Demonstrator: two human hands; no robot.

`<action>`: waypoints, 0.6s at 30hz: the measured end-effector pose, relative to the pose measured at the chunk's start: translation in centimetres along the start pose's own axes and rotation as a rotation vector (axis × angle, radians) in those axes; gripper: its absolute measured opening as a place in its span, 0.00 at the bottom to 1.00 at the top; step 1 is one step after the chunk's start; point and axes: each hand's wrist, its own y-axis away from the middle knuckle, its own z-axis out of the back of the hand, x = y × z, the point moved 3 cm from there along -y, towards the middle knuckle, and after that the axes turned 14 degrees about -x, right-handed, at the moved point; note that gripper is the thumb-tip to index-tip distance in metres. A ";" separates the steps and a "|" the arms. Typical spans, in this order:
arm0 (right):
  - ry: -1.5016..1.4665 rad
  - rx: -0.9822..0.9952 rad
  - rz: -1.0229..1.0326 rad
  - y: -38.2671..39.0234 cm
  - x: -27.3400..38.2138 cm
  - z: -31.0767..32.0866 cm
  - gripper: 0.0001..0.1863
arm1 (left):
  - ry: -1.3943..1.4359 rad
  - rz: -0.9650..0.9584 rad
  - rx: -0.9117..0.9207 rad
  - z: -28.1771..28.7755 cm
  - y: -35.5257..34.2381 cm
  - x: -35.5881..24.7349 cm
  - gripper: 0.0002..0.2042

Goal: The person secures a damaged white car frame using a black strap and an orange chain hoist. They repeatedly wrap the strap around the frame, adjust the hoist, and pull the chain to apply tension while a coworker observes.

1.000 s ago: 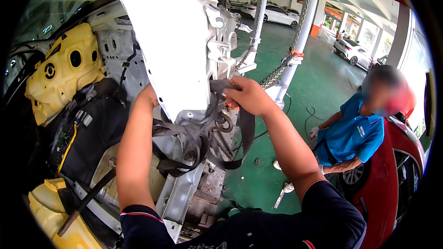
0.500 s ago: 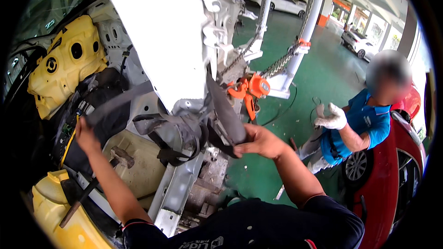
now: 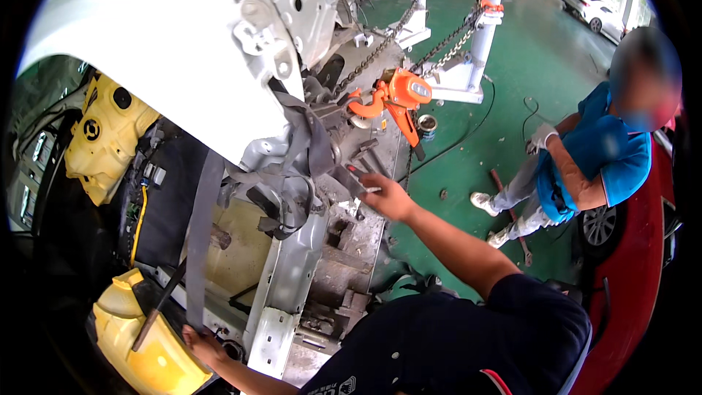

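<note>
My left hand (image 3: 201,344) is low at the left, gripping the lower end of a flat grey strap (image 3: 201,249) that runs up to a bunched tangle of straps at the white car body (image 3: 146,29). My right hand (image 3: 387,197) is closed on what looks like another part of the grey strap, right of the tangle. An orange chain hoist (image 3: 406,91), with hook and lever, hangs on chains (image 3: 373,58) just beyond it. Yellow molded parts (image 3: 102,139) and black trim lie inside the stripped body; a metal rail (image 3: 270,322) runs beside my arms.
A co-worker (image 3: 585,153) in a blue shirt and gloves stands at the right, before a red car (image 3: 629,271). White lift posts (image 3: 482,36), a hose, a can (image 3: 427,126) and tools lie around the green floor (image 3: 526,117). A white car (image 3: 589,7) is parked behind.
My left hand has moved down and leftward, drawing the strap taut; my right hand has moved down from the panel's edge. My view has tilted downward. The co-worker's raised gloved hand has lowered.
</note>
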 end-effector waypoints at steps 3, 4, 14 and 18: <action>0.099 -0.062 0.026 -5.2 -5.4 -2.1 0.44 | -0.605 -0.112 0.366 3.0 5.1 -0.7 0.06; 0.131 -0.088 0.052 -6.8 -5.6 -3.2 0.47 | -0.755 -0.066 0.499 3.8 6.9 -0.6 0.07; -0.075 0.086 -0.277 -0.8 -8.8 -5.0 0.20 | -0.607 0.581 0.491 2.7 24.8 9.3 0.02; -0.045 0.409 -0.276 10.1 -14.6 1.1 0.17 | -0.616 0.543 0.846 2.4 24.1 10.6 0.09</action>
